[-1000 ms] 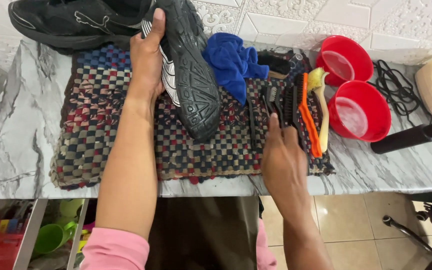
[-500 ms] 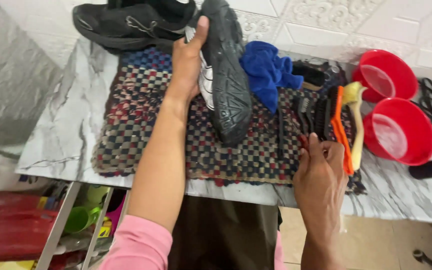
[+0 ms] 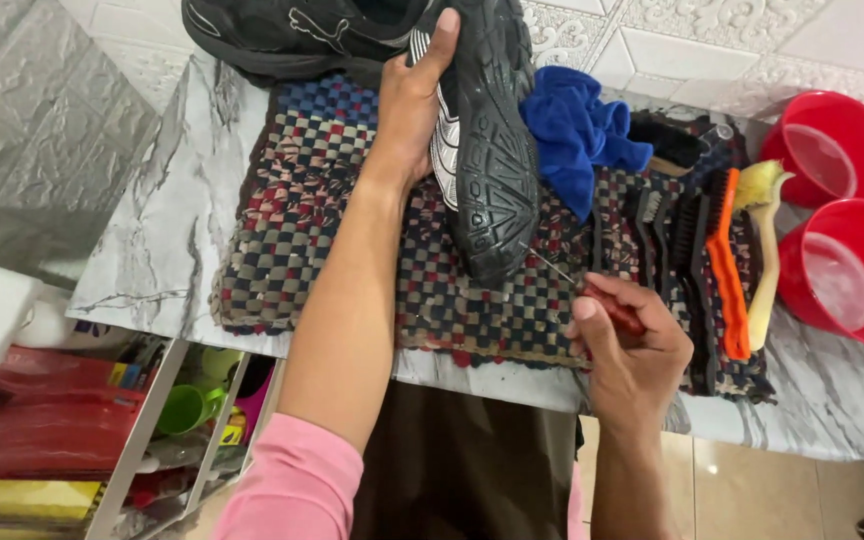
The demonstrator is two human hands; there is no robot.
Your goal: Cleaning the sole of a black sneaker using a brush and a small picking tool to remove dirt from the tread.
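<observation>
Marble surface [image 3: 152,250] under checked woven mat [image 3: 322,210]. Black shoe [image 3: 487,150] tipped sole-up on mat, left hand [image 3: 412,100] clasping its side for access; right hand [image 3: 627,345] beside heel, fingers [image 3: 582,320] pinched on red-handled pick [image 3: 592,295].

Sneaker [image 3: 487,160] on its side atop woven mat [image 3: 312,220] on marble counter [image 3: 152,250], second sneaker [image 3: 292,35] behind it, cloth [image 3: 577,135] just right, brushes [image 3: 712,260] farther right on mat, two bowls [image 3: 847,250] beyond mat's right edge.
</observation>
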